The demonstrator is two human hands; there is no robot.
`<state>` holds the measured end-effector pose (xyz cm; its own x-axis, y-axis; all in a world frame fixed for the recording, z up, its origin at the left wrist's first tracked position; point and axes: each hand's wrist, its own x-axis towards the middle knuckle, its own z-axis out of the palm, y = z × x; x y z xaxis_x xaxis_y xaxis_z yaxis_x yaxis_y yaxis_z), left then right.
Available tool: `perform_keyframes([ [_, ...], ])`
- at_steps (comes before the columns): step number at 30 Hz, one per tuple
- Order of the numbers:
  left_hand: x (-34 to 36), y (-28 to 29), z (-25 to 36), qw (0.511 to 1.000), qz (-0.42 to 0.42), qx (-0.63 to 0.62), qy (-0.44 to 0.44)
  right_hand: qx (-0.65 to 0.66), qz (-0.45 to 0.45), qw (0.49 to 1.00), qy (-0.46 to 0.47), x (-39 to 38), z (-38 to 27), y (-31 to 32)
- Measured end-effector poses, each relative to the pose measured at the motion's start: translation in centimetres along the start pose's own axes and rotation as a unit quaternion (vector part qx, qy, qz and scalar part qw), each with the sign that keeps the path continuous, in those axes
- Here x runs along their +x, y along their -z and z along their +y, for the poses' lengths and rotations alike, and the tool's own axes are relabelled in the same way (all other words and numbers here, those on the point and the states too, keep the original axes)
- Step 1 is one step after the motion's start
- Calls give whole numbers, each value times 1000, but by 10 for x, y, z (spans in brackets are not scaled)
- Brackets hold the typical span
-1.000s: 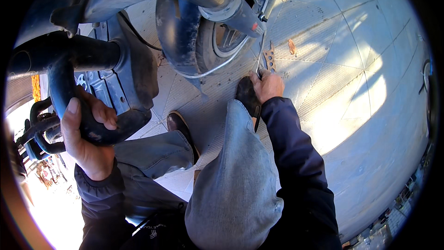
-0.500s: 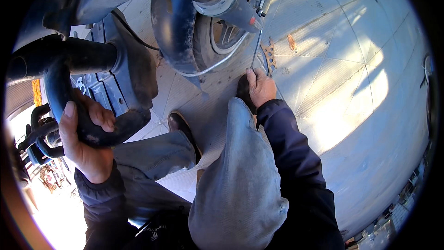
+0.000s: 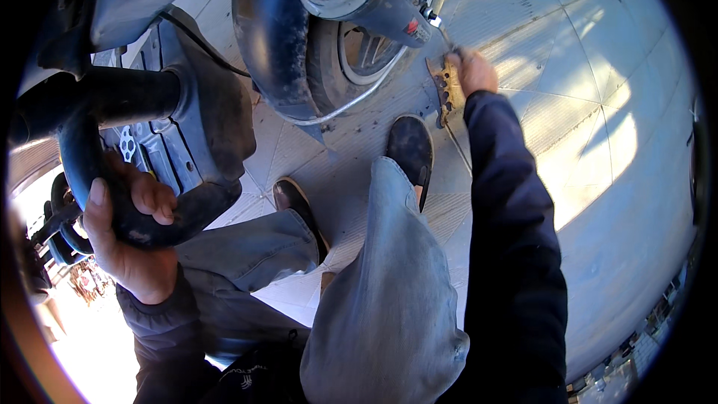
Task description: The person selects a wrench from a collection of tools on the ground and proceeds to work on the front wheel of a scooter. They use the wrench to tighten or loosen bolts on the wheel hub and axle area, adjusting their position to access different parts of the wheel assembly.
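My left hand is closed round a thick black curved tubular bar on the two-wheeler at the left. The thumb lies on one side and the fingers wrap over the other. My right hand, a little blurred, is closed round a thin metal rod-shaped tool. The tool's far end meets a bolt at the tip of the dark fork leg, beside the wheel. Just below the right hand, a flat rusty plate with holes lies on the floor.
A dark mudguard covers part of the tyre, and a grey metal strip curves round it. My shoes stand on the tiled floor. A black cable runs near a dark body panel.
My right hand has swung forward and right with the tool, away from my shoe, which now shows fully. The left hand keeps its hold on the bar. The view has shifted slightly.
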<state>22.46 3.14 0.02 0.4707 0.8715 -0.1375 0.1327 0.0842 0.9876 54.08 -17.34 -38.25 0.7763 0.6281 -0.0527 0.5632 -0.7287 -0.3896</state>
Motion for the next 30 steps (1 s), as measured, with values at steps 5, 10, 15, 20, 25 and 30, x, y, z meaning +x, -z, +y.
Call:
perform_keyframes([
  [5, 0, 6, 1, 1000, -9, 23, -8, -99, 37, 992, 71, 80, 9, 50],
  [10, 1, 5, -1, 999, -20, 33, -10, 138, -133, 981, -6, 122, -1, 69],
  [15, -1, 5, 4, 999, -11, 36, -9, 549, -160, 801, -176, 134, -4, 75],
  [20, -2, 5, -1, 999, -10, 46, -15, 656, -18, 731, -185, 180, -30, 118],
  [25, -1, 4, 0, 1000, -2, 7, 1, 549, -22, 826, -129, 184, -80, 181],
  [30, -1, 6, 0, 1000, -7, 3, -2, 538, 12, 794, -284, 159, -25, 139],
])
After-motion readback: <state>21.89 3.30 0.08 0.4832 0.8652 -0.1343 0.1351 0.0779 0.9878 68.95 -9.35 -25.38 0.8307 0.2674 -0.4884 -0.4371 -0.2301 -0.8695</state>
